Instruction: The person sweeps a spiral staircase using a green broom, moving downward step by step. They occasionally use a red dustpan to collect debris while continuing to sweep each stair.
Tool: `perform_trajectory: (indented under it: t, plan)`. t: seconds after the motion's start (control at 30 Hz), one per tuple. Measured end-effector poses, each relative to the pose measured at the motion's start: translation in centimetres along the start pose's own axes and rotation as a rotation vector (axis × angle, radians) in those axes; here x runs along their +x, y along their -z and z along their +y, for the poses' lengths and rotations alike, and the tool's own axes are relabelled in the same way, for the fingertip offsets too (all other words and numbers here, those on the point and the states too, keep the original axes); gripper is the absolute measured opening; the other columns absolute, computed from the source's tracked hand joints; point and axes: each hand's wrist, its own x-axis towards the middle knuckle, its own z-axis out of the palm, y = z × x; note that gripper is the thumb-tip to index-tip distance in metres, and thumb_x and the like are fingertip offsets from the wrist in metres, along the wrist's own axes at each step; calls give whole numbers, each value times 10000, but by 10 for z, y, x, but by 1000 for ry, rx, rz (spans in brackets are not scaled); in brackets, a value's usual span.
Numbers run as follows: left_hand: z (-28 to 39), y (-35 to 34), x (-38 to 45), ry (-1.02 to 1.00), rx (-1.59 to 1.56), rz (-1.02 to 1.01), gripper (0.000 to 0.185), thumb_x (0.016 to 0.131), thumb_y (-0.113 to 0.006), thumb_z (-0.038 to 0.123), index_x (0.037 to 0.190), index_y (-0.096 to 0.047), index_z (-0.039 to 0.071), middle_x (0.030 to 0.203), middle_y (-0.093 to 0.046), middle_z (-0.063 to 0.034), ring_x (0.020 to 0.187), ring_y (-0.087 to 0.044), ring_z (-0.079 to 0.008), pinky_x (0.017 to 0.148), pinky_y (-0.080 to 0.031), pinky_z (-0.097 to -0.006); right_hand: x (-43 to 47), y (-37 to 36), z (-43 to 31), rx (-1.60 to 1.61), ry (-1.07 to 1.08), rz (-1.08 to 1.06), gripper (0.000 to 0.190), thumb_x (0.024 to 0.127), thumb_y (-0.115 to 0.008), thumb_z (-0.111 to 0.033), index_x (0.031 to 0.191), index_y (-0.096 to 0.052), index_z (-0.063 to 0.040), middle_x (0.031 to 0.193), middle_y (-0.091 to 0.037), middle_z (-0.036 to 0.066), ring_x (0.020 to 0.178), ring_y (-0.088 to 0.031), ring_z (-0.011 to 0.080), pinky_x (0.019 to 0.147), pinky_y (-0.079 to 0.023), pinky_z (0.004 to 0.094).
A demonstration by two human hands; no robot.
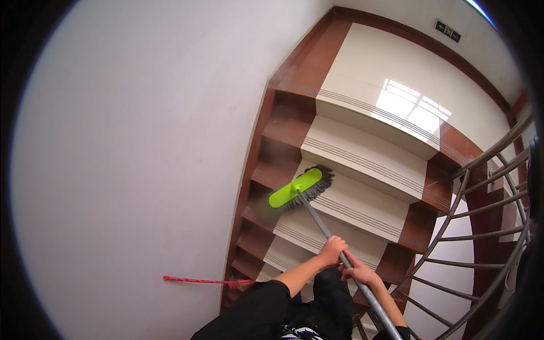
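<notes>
A mop with a lime-green head (293, 187) and a grey fringe (321, 193) rests slantwise on a step near its left side. Its metal pole (316, 219) runs from the head down to the lower right, past my body. My left hand (332, 250) is wrapped around the pole. Just below it, my right hand (360, 272) holds the same pole, with one finger stretched along it towards my left hand. The far end of the pole leaves the picture at the bottom.
Stairs with cream treads (361, 157) and red-brown borders rise to a glossy landing (391, 63). A white wall (127, 148) flanks the left. Metal railing (482, 233) curves along the right. Beside the wall, a red-handled broom (195, 280) stands near my left arm. An exit sign (447, 30) hangs above.
</notes>
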Motion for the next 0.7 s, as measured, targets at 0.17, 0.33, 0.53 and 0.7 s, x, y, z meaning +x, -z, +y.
perform_trajectory:
  t: [0.17, 0.33, 0.53, 0.7]
  plan:
    - [-16, 10, 40, 109, 101, -420, 98, 599, -640, 188, 661, -637, 112, 691, -622, -110, 754, -589, -313, 724, -442, -391, 7, 32, -43, -109, -59, -81, 812, 769, -500, 27, 1457, -107, -154, 1026, -545, 91, 565, -550, 133, 522, -492, 273]
    - [-22, 11, 76, 108, 88, -650, 134, 572, -634, 194, 635, -650, 77, 674, -629, -165, 679, -611, -362, 639, -496, -442, 2, 55, -56, -146, -43, -121, 812, 795, -503, 7, 1464, -84, -180, 988, -534, 51, 569, -505, 97, 505, -460, 240]
    - [-36, 15, 91, 181, 38, -376, 139, 571, -647, 232, 614, -643, 101, 655, -624, -128, 713, -609, -327, 678, -461, -420, 23, 77, -99, -285, -120, -195, 822, 809, -493, -10, 1468, -40, -202, 990, -532, 40, 603, -496, 91, 537, -454, 236]
    - [-91, 55, 85, 274, 111, -422, 126, 600, -636, 243, 621, -642, 119, 651, -623, -101, 721, -608, -295, 699, -433, -398, 88, 61, -130, -265, -83, -293, 805, 806, -508, 0, 1465, -81, -177, 1009, -514, 41, 585, -486, 88, 532, -447, 236]
